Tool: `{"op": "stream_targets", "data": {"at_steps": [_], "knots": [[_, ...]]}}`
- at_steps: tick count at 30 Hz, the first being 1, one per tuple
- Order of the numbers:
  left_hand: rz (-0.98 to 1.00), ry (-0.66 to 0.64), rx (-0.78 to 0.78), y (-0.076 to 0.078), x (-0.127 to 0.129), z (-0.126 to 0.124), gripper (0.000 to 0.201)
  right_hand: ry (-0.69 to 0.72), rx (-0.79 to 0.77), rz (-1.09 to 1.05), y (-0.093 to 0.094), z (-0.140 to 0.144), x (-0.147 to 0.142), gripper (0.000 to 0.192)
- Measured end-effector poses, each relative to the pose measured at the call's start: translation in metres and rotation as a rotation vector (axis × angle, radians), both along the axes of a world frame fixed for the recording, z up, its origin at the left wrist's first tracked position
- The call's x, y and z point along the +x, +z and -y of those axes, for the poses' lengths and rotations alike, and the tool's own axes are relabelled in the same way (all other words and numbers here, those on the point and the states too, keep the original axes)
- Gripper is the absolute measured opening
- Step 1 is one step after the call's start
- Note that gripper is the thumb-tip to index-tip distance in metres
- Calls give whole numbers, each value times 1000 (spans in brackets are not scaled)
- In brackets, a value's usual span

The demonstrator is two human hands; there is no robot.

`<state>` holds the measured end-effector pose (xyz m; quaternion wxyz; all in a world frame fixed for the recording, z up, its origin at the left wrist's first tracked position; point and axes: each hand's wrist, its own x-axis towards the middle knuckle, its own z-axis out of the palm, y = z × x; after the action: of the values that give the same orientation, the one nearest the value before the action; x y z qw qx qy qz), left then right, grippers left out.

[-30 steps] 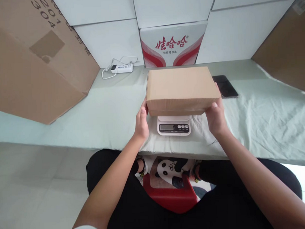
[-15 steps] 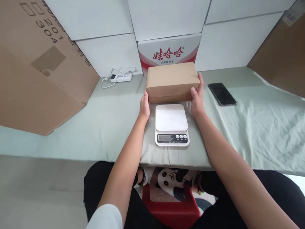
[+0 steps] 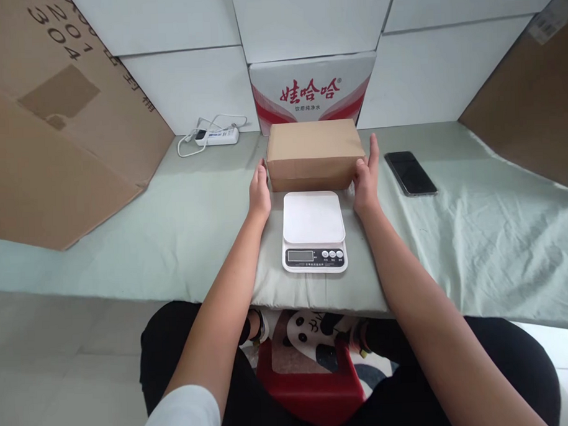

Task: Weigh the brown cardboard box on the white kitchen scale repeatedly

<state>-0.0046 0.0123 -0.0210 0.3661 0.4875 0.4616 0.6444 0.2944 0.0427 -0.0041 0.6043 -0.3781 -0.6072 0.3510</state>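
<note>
A closed brown cardboard box [image 3: 315, 150] sits on the cloth-covered table, just behind a white kitchen scale [image 3: 313, 218] with a bare platform and a blank-looking display. At the box's left end is my left hand [image 3: 259, 192], open, its fingers stretched forward with a slight gap to the cardboard. My right hand [image 3: 367, 180] stands at the right end, also open, one finger pointing forward apart from the box. Its thumb overlaps the box's front right edge; whether it touches I cannot tell.
Right of my right hand lies a black phone [image 3: 410, 173]. A white power strip [image 3: 217, 137] with a cable is at the back left. Large cardboard panels [image 3: 63, 158] flank the table, and white boxes [image 3: 312, 91] line the back. A red stool [image 3: 313, 392] shows below.
The box has come down onto the table behind the scale. Both hands have loosened from its ends, the left one moving slightly away. The view has shifted a little.
</note>
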Motion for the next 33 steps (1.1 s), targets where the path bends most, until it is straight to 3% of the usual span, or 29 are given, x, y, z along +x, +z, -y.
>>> {"op": "stream_targets", "data": {"at_steps": [4, 13, 19, 23, 27, 30, 33], "knots": [[49, 51, -59, 6, 0, 1, 107, 16, -23, -24, 4, 7, 0, 110], [-48, -78, -46, 15, 12, 13, 101, -21, -117, -73, 17, 21, -15, 123], [-112, -26, 114, 28, 12, 20, 101, -57, 56, -15, 30, 25, -18, 124], [-159, 36, 217, 42, 19, 51, 96, -67, 143, 80, 49, 56, -17, 116], [-187, 24, 216, 43, 19, 102, 90, -76, 171, 125, 63, 100, -6, 110], [-193, -67, 203, 40, 16, 140, 85, -68, 155, 144, 60, 129, 7, 97], [-163, -84, 185, 41, 17, 166, 77, -53, 125, 126, 45, 149, 14, 92]]}}
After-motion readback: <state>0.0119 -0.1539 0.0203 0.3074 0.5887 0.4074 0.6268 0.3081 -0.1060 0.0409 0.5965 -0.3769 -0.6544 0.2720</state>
